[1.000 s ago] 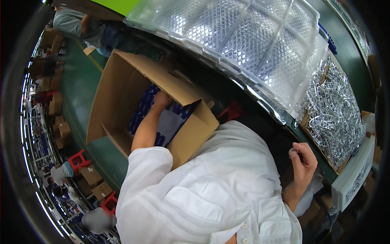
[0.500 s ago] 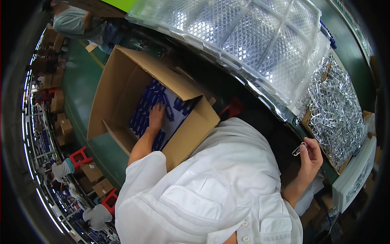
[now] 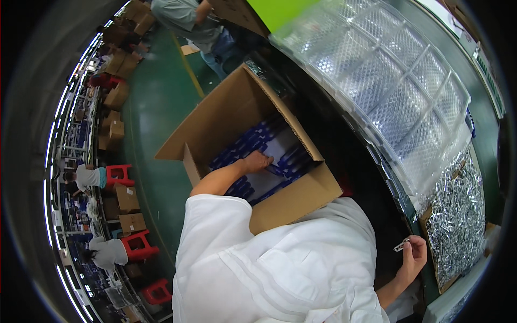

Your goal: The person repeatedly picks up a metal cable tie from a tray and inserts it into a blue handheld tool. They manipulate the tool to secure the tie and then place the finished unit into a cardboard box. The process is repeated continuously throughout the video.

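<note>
Cardboard box (image 3: 293, 202) open on top, blue-and-white packs (image 3: 269, 148) fill bottom. Left hand (image 3: 257, 161) inside, tall walls around. Right: plastic trays (image 3: 398, 91) block.

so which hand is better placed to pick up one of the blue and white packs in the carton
Left. The left hand is already down inside the cardboard carton, resting on the blue and white packs; the right hand is away, pinching a small metal piece.
</note>
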